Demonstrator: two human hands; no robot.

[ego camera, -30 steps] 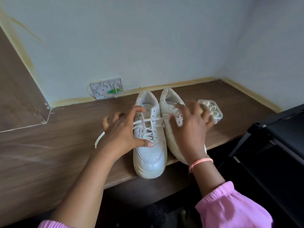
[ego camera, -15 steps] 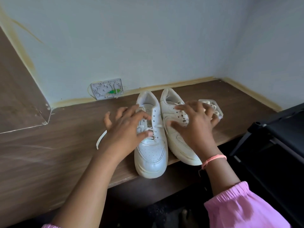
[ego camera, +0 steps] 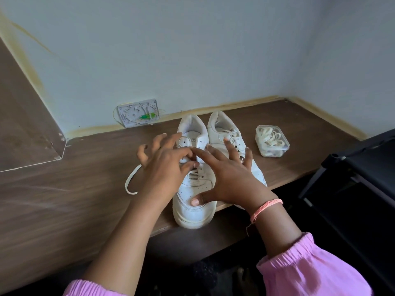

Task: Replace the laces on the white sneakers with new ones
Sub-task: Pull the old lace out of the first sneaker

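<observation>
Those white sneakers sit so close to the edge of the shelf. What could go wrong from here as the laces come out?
1. The left sneaker has its toe over the edge of the wooden shelf; a hard tug by the left hand or right hand might tip it off.
2. The freed lace end trails loose and could snag.
3. The box of new laces is open, so a bump could spill it.

A single head-worn wide-angle view looks forward and down from above the near edge of the tabletop (ego camera: 89,189), facing the corner where two walls meet at about 1 o'clock. It sits close: both forearms enter from 6 o'clock, and the left hand (ego camera: 164,165) and right hand (ego camera: 229,178) fill the centre. Straight edges bow toward the frame's borders
</observation>
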